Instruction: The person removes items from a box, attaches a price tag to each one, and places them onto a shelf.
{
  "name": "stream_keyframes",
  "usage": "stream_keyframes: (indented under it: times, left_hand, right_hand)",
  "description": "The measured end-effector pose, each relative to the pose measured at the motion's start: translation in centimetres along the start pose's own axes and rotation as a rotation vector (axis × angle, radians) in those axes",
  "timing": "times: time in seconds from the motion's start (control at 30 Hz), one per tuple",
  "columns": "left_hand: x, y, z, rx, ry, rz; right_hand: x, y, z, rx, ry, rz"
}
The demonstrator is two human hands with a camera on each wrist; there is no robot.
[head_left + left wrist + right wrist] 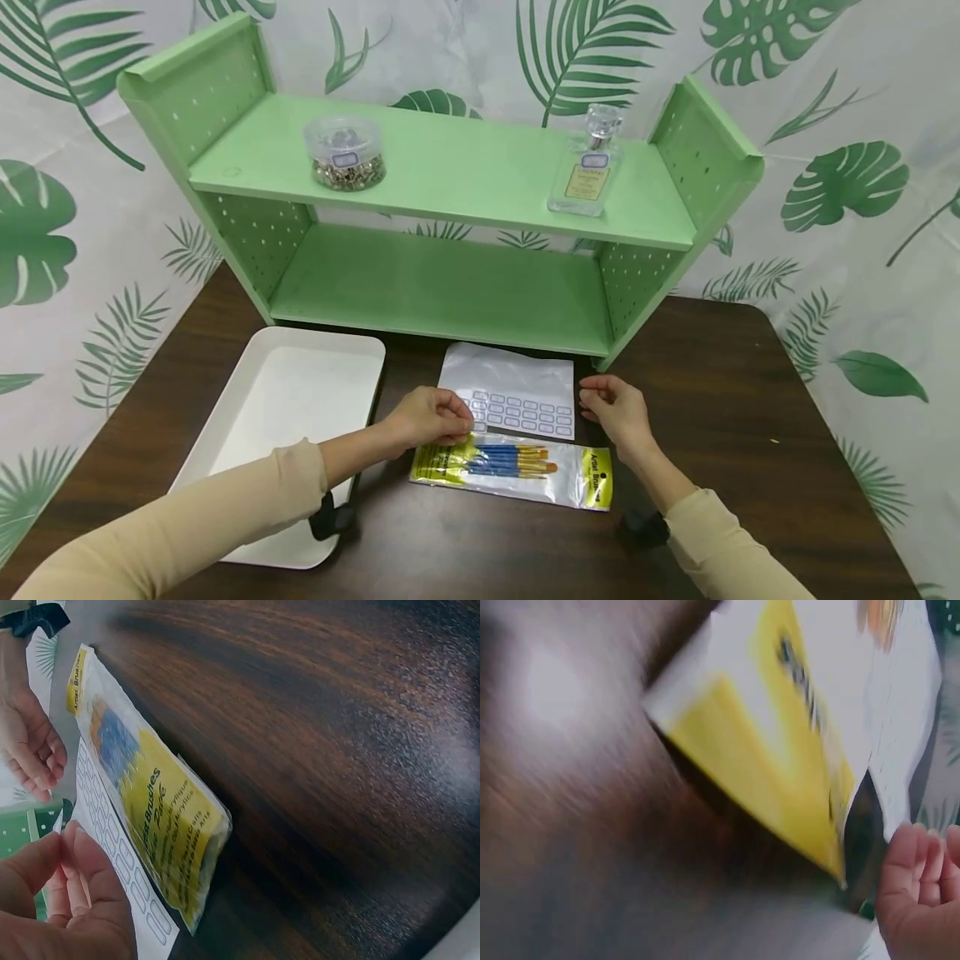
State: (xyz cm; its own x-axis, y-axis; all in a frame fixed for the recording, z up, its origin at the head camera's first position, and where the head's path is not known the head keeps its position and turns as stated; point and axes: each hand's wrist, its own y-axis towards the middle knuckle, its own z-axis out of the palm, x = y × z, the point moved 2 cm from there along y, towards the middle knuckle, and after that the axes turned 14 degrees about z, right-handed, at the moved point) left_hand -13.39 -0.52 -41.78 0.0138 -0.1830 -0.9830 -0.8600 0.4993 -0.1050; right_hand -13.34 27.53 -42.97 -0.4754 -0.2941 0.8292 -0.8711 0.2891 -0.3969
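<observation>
Between thumb and forefinger, my left hand [437, 416] pinches a small white label [58, 820], its tip showing in the left wrist view. This hand is over the left part of a sheet of blue-bordered labels [517, 392]. My right hand [617, 408] is just beyond the sheet's right edge, fingers loosely bent, and no held thing can be made out. In front of the sheet lies a clear and yellow pack of artist brushes [510, 471] with blue handles. The right wrist view is blurred but shows the pack's yellow end and part of my right hand.
A white tray [300, 358] lies on the dark wooden table [720, 433], under my left forearm. Behind stands a green shelf [442, 283]. On its top board are a round tub of small metal pieces [347, 154] and a glass perfume bottle [587, 171], both bearing labels.
</observation>
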Motion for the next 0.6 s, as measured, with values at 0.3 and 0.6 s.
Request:
stream_keyframes:
  times: [0.3, 0.6]
  left_hand:
    - [0.1, 0.6, 1.4, 0.048, -0.001, -0.012]
    - [0.2, 0.9, 2.5, 0.078, 0.002, -0.024]
  right_hand:
    - [0.5, -4.0, 2.9, 0.103, -0.081, -0.125]
    - [0.4, -5.9, 5.8, 0.190, -0.219, -0.310]
